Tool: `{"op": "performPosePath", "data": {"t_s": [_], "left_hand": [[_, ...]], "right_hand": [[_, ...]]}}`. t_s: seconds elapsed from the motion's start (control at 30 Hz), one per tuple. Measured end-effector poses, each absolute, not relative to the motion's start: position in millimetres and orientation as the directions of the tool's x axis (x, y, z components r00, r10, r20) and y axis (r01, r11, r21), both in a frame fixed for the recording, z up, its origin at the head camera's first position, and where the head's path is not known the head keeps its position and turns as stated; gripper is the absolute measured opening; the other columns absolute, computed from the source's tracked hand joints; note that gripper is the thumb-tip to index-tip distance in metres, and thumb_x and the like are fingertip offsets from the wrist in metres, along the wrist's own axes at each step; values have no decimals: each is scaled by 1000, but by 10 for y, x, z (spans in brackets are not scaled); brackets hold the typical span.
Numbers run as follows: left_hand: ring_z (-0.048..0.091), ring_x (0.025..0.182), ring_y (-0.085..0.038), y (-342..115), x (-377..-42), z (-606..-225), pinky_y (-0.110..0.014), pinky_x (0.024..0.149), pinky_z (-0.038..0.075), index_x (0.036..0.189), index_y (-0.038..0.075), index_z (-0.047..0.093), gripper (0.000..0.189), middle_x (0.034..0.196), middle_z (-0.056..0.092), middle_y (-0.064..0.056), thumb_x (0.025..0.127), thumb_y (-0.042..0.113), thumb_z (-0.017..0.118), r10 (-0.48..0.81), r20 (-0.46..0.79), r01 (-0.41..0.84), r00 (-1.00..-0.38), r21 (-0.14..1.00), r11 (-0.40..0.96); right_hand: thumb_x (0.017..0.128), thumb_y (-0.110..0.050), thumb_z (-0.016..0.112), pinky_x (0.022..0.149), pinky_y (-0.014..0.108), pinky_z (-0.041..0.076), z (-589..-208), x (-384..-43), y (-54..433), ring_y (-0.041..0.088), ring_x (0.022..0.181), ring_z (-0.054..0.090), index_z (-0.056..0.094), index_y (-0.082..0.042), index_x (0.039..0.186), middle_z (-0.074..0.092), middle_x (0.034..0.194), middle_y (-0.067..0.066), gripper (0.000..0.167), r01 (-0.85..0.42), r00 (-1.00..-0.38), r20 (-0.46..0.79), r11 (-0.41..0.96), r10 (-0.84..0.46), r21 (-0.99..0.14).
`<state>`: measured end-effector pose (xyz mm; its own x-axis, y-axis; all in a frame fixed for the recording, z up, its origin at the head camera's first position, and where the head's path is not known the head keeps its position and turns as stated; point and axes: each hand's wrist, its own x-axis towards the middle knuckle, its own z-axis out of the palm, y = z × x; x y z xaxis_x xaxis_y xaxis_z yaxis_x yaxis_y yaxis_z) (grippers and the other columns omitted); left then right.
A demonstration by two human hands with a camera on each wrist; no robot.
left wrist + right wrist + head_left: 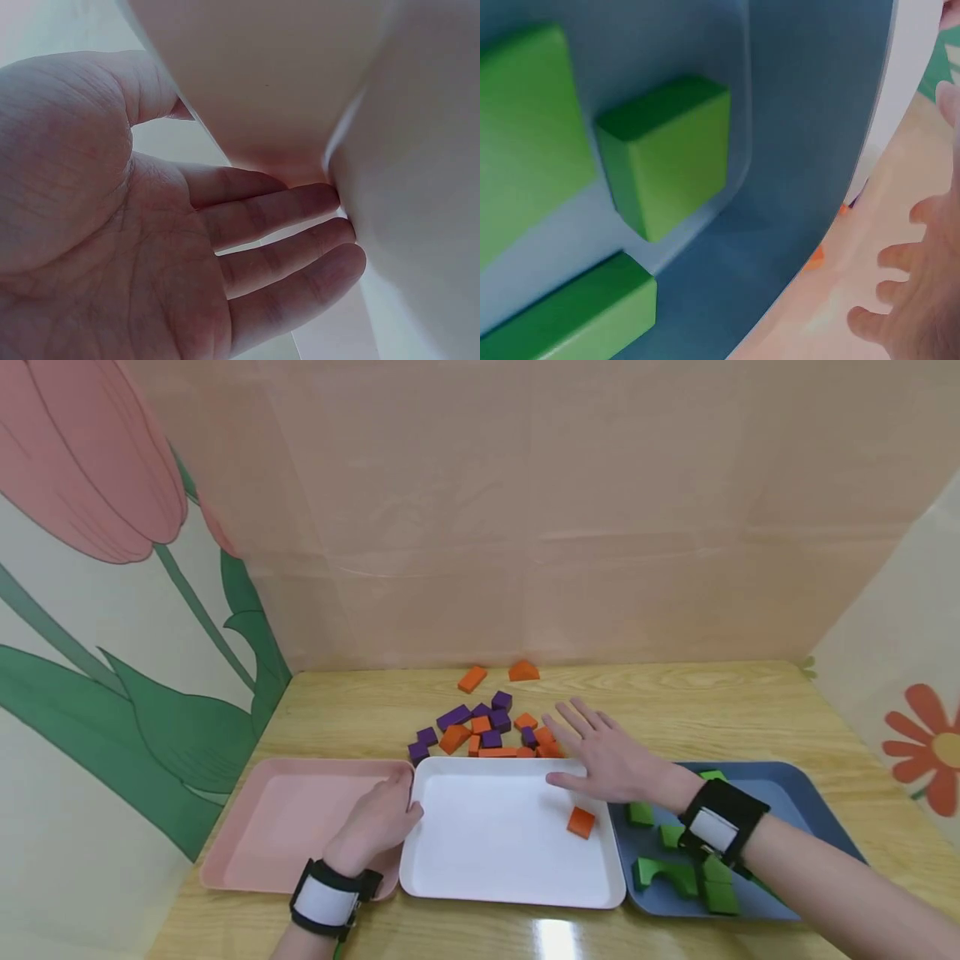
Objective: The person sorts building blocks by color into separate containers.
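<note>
L hand (377,816) was pos. at the junction of pink tray (292,827) & white tray (487,843); fingers nearly straight, tips touching tray wall nr. the corner, w/ no item seen in the palm. R hand (603,756) was above the white tray's far R corner, palm down, fingers fully spread, holding nothing; contact w/ rim could not be told. Orange block (581,822) lay inside white tray, R side, nr. R hand. Blue tray (780,802), adj. R, held several green blocks (722,897). Purple blocks (453,718) & addl. orange pcs. (524,671) lay on table (360,718) beyond white tray.
</note>
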<state>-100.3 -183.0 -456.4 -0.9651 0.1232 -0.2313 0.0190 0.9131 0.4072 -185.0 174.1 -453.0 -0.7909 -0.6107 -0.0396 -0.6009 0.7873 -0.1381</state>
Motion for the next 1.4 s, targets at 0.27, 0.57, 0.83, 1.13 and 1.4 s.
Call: {"op": "performPosePath", "data": {"t_s": [0.27, 0.57, 0.83, 1.13, 1.4], "left_hand": [[52, 146, -40, -1819, -1019, -4575, -56, 121, 45, 158, -9, 37, 66, 163, 46, -25, 105, 25, 56, 107, -258, -8, -960, 409, 913], [51, 147, -41, -1788, -1010, -4566, -57, 122, 43, 159, -8, 36, 65, 164, 45, -25, 105, 23, 56, 108, -279, -23, -954, 428, 903], [49, 149, -40, -1779, -1020, -4583, -56, 123, 43, 160, -7, 35, 66, 166, 43, -23, 106, 24, 56, 104, -286, -25, -952, 414, 910], [50, 148, -40, -1792, -1029, -4581, -56, 122, 43, 159, -8, 35, 66, 164, 44, -24, 106, 24, 56, 103, -287, -26, -953, 412, 911], [53, 145, -41, -1810, -1017, -4572, -57, 120, 45, 159, -9, 36, 66, 162, 46, -27, 105, 23, 56, 106, -278, -21, -955, 418, 908]], "right_hand": [[99, -66, 55, 126, 74, 26, -4515, -2143, 1656, 53, 161, 19, 30, -9, 166, 29, 171, 28, 92, -537, -829, -76, 827, -554, -164], [98, -70, 54, 127, 72, 25, -4585, -2337, 1551, 54, 160, 20, 33, -4, 164, 30, 170, 31, 95, -466, -855, -170, 869, -491, -165], [90, -70, 66, 118, 70, 41, -4637, -2432, 1611, 57, 152, 36, 51, 2, 152, 43, 161, 34, 96, -440, -867, -176, 882, -466, -168], [96, -45, 73, 81, 41, 64, -4614, -2490, 1694, 22, 80, 67, 65, 2, 136, 77, 104, 15, 62, -385, -876, -213, 893, -433, -232], [87, -24, 83, 64, 26, 48, -4667, -2530, 1717, 19, 72, 56, 70, -5, 108, 66, 88, 6, 31, -478, -838, -177, 851, -516, -216]]}}
